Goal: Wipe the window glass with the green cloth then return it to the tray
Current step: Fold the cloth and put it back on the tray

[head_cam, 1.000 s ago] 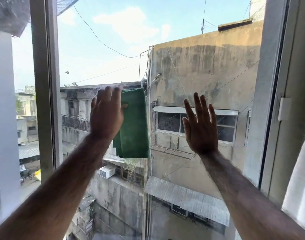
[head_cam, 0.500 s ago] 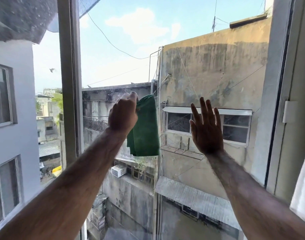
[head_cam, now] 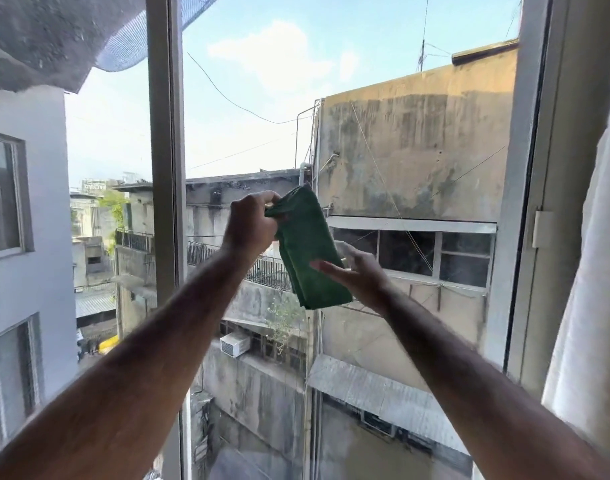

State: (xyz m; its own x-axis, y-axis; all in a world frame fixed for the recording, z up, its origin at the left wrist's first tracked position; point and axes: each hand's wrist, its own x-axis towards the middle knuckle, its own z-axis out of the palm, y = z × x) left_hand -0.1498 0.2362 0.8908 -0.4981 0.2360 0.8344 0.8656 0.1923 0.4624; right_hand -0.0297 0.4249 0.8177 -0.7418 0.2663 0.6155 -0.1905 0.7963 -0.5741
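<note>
Green microfibre-looking cloth (head_cam: pixel 307 247), folded, hangs from the left hand (head_cam: pixel 250 225), which is closed on its top corner w/ fingers bunched round the fabric. Cloth is held up in the air in front of the window glass (head_cam: pixel 248 109); can't tell if it touches the pane, but it looks pulled off it. Right hand (head_cam: pixel 357 273) is just beside the cloth's lower half, fingers spread and not clamped on anything; fingertips look to brush or support the fabric from behind, edge blurred so contact is unsure.

Outward: both forearms reach fwd from the bottom corners. Grey window frame post (head_cam: pixel 165 168) stands left of the hands, another frame upright at right w/ a white curtain (head_cam: pixel 587 271) at the far edge. Thru the glass: stained concrete bldgs, wires, sky.

Progress, as a judgement: cloth is in hand at the glass, so wiping is either under way or being wound up; the pinch-and-support pose reads more like regrouping or refolding than a stroke. Glass looks fairly clear, w/ faint streaks low down. Left to do: any remaining passes, then return cloth to the tray, which is not in view.
</note>
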